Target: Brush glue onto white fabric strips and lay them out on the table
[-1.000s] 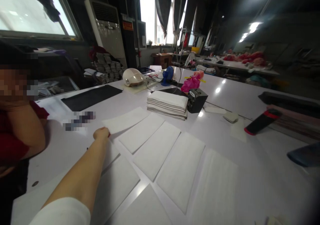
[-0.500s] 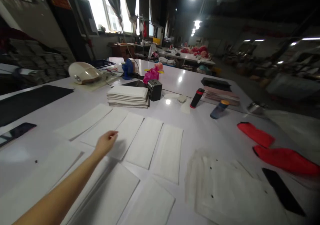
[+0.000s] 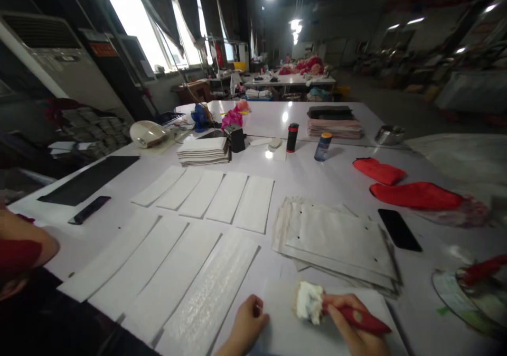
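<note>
My right hand [image 3: 352, 321] grips the red handle of a paintbrush [image 3: 358, 318]. White paste-like stuff coats its bristles, which are over a pale sheet [image 3: 277, 298] at the near edge. By that sheet's left side is my left hand [image 3: 249, 321], its fingers curled in; whether they pinch anything is hidden. Left of it lies a long white strip [image 3: 214, 279] with a wet, streaky shine. Several more white strips [image 3: 158, 258] lie slanted beside it, and a second row of shorter white pieces [image 3: 227, 197] lies beyond. Past the brush is a pile of greyish-white sheets [image 3: 336, 237] with small dark marks.
A black phone [image 3: 400, 230], red cloth sleeves [image 3: 415, 195] and a blurred container [image 3: 447, 292] are on the right. Bottles [image 3: 292, 138] and a folded white stack [image 3: 204, 151] stand farther back. Another person's arm [image 3: 27, 234] is at the left edge.
The view has shifted and levelled. An arm that reached over the strips from the lower left is gone from there. Both my hands and the paintbrush now show at the bottom.
</note>
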`<state>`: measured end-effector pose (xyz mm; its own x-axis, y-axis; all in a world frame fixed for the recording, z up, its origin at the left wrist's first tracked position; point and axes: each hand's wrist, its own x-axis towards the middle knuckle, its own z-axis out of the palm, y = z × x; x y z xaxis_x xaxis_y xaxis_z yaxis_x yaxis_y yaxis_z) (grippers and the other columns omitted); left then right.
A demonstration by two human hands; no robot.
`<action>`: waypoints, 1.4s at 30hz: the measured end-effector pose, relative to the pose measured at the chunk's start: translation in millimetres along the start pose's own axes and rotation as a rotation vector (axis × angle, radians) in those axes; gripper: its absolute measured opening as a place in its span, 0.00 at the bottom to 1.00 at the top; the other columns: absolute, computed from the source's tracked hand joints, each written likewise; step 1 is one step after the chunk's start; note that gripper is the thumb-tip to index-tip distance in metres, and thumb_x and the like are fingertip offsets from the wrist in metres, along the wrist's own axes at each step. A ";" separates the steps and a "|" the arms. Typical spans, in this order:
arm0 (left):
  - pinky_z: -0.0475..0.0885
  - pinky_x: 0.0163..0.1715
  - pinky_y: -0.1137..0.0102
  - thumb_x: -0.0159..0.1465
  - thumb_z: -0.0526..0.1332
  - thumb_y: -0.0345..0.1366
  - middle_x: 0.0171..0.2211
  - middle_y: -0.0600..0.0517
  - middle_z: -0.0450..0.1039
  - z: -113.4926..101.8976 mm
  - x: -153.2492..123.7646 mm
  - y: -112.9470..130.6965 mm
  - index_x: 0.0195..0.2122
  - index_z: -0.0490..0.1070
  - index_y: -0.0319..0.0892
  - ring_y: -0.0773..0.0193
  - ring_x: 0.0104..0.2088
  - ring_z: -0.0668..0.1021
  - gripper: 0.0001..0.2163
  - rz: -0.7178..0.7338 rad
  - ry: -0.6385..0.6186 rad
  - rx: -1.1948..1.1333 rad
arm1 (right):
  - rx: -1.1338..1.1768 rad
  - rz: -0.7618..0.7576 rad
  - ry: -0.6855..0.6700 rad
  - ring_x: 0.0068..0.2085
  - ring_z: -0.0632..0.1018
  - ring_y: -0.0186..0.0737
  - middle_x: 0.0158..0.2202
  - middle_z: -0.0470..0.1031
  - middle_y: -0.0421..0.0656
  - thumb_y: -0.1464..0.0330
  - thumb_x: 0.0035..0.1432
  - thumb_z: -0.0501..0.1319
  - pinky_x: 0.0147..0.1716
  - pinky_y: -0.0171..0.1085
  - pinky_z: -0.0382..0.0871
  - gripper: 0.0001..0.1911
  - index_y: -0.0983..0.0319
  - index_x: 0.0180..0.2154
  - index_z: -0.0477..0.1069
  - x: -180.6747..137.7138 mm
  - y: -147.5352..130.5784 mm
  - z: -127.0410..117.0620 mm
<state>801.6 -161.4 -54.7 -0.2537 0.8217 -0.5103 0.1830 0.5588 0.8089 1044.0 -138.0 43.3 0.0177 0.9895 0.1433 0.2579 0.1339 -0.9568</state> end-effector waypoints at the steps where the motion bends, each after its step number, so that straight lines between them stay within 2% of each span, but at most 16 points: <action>1: 0.62 0.23 0.74 0.47 0.63 0.26 0.17 0.60 0.62 3.9 0.4 -2.3 0.23 0.62 0.44 0.69 0.21 0.68 0.09 -0.019 0.015 -0.038 | 0.052 -0.012 -0.068 0.42 0.76 0.45 0.37 0.75 0.43 0.55 0.59 0.59 0.45 0.36 0.69 0.13 0.58 0.30 0.67 0.7 -2.2 16.8; 4: 0.60 0.20 0.75 0.48 0.62 0.27 0.15 0.61 0.59 9.5 1.2 -5.4 0.20 0.61 0.43 0.71 0.17 0.65 0.09 -0.038 0.030 -0.088 | 0.078 -0.081 -0.253 0.39 0.76 0.43 0.36 0.75 0.43 0.57 0.61 0.57 0.44 0.37 0.69 0.13 0.59 0.30 0.67 4.9 -2.4 56.1; 7: 0.58 0.18 0.76 0.48 0.60 0.26 0.14 0.61 0.58 9.6 -0.3 -8.5 0.20 0.62 0.42 0.73 0.16 0.63 0.07 -0.049 0.038 -0.149 | 0.026 -0.090 -0.300 0.35 0.76 0.42 0.32 0.75 0.42 0.57 0.60 0.57 0.38 0.36 0.70 0.13 0.59 0.29 0.66 11.9 15.1 50.6; 9: 0.56 0.17 0.76 0.48 0.60 0.26 0.14 0.61 0.59 9.3 -1.7 -11.2 0.21 0.63 0.42 0.74 0.16 0.62 0.06 -0.059 0.039 -0.194 | -0.035 -0.064 -0.241 0.35 0.76 0.43 0.31 0.75 0.42 0.56 0.59 0.58 0.36 0.35 0.70 0.14 0.58 0.29 0.67 16.2 37.0 13.0; 13: 0.54 0.17 0.77 0.48 0.61 0.29 0.15 0.61 0.60 12.1 -2.2 -15.8 0.22 0.65 0.41 0.75 0.15 0.61 0.04 -0.087 0.018 -0.270 | -0.375 -0.033 -0.046 0.38 0.77 0.44 0.36 0.76 0.42 0.53 0.55 0.59 0.37 0.36 0.70 0.14 0.57 0.33 0.70 14.8 81.5 -108.8; 15: 0.54 0.17 0.77 0.47 0.63 0.30 0.14 0.61 0.60 13.6 -1.4 -17.2 0.22 0.66 0.41 0.75 0.14 0.61 0.06 -0.111 0.006 -0.292 | -0.524 -0.039 0.062 0.37 0.77 0.45 0.35 0.76 0.41 0.51 0.53 0.59 0.34 0.37 0.70 0.15 0.56 0.33 0.71 8.4 85.1 -158.1; 17: 0.55 0.16 0.76 0.45 0.66 0.32 0.14 0.61 0.61 13.5 -0.8 -17.7 0.22 0.66 0.41 0.74 0.14 0.63 0.08 -0.147 -0.011 -0.308 | -0.595 -0.106 0.222 0.37 0.77 0.45 0.35 0.76 0.41 0.52 0.52 0.59 0.35 0.37 0.70 0.14 0.55 0.32 0.70 -0.3 69.2 -177.7; 18: 0.56 0.16 0.76 0.44 0.67 0.33 0.15 0.60 0.63 12.8 -0.8 -17.5 0.23 0.67 0.41 0.73 0.15 0.64 0.09 -0.167 -0.021 -0.316 | -0.588 -0.159 0.298 0.37 0.77 0.45 0.35 0.76 0.41 0.53 0.53 0.60 0.36 0.37 0.70 0.13 0.55 0.31 0.69 -5.1 55.3 -174.4; 20: 0.60 0.17 0.75 0.43 0.69 0.36 0.17 0.58 0.66 10.5 -2.3 -16.2 0.24 0.68 0.40 0.71 0.16 0.68 0.11 -0.200 -0.039 -0.335 | -0.487 -0.273 0.357 0.38 0.77 0.44 0.36 0.76 0.42 0.58 0.54 0.61 0.39 0.36 0.70 0.10 0.56 0.31 0.67 -16.1 23.4 -143.6; 23: 0.65 0.20 0.74 0.44 0.69 0.39 0.19 0.56 0.69 7.7 -6.9 -13.2 0.27 0.70 0.40 0.70 0.18 0.71 0.13 -0.222 -0.057 -0.369 | -0.229 -0.298 0.108 0.38 0.77 0.40 0.37 0.75 0.41 0.63 0.58 0.60 0.37 0.32 0.71 0.06 0.56 0.29 0.67 -35.9 -10.1 -59.5; 26: 0.67 0.21 0.72 0.46 0.69 0.39 0.19 0.55 0.70 7.5 -11.2 -13.1 0.30 0.71 0.39 0.69 0.18 0.72 0.13 -0.239 -0.071 -0.394 | 0.019 -0.125 -0.177 0.39 0.77 0.39 0.37 0.76 0.42 0.63 0.62 0.56 0.40 0.33 0.71 0.08 0.57 0.31 0.67 -54.0 -7.8 21.5; 28: 0.67 0.21 0.72 0.46 0.69 0.36 0.18 0.55 0.69 7.8 -12.5 -15.1 0.28 0.70 0.38 0.69 0.17 0.72 0.11 -0.244 -0.067 -0.401 | 0.072 -0.047 -0.299 0.39 0.77 0.40 0.38 0.76 0.43 0.62 0.62 0.56 0.40 0.35 0.71 0.09 0.58 0.31 0.66 -60.8 7.5 48.6; 29: 0.68 0.21 0.72 0.46 0.68 0.35 0.17 0.55 0.69 7.8 -12.6 -16.4 0.27 0.70 0.38 0.69 0.17 0.72 0.10 -0.242 -0.062 -0.405 | 0.061 -0.023 -0.324 0.38 0.77 0.41 0.38 0.76 0.43 0.61 0.62 0.56 0.40 0.35 0.70 0.09 0.58 0.31 0.66 -62.3 16.5 50.9; 32: 0.70 0.24 0.71 0.47 0.67 0.32 0.18 0.55 0.69 6.8 -11.5 -18.4 0.26 0.69 0.39 0.68 0.19 0.73 0.08 -0.227 -0.059 -0.420 | -0.060 0.011 -0.262 0.38 0.76 0.41 0.37 0.76 0.44 0.59 0.62 0.55 0.39 0.34 0.70 0.12 0.58 0.30 0.66 -60.7 42.3 15.3; 38: 0.70 0.25 0.71 0.46 0.68 0.32 0.18 0.55 0.70 6.4 -9.0 -11.7 0.24 0.71 0.38 0.68 0.20 0.73 0.07 -0.176 -0.083 -0.410 | -0.400 0.056 -0.039 0.39 0.77 0.45 0.38 0.77 0.44 0.52 0.54 0.59 0.38 0.35 0.72 0.14 0.55 0.31 0.70 -49.2 81.9 -129.8; 42: 0.68 0.24 0.72 0.45 0.69 0.34 0.18 0.56 0.69 3.1 -7.9 -8.5 0.25 0.71 0.38 0.70 0.19 0.72 0.09 -0.165 -0.098 -0.389 | -0.576 0.032 0.140 0.35 0.78 0.45 0.33 0.77 0.42 0.48 0.49 0.60 0.33 0.36 0.73 0.18 0.55 0.29 0.71 -51.4 88.1 -196.9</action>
<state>805.0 -172.3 -58.4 -0.1547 0.7421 -0.6522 -0.2284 0.6154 0.7544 1256.0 -187.6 1.4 0.1513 0.9707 0.1865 0.7373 0.0148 -0.6754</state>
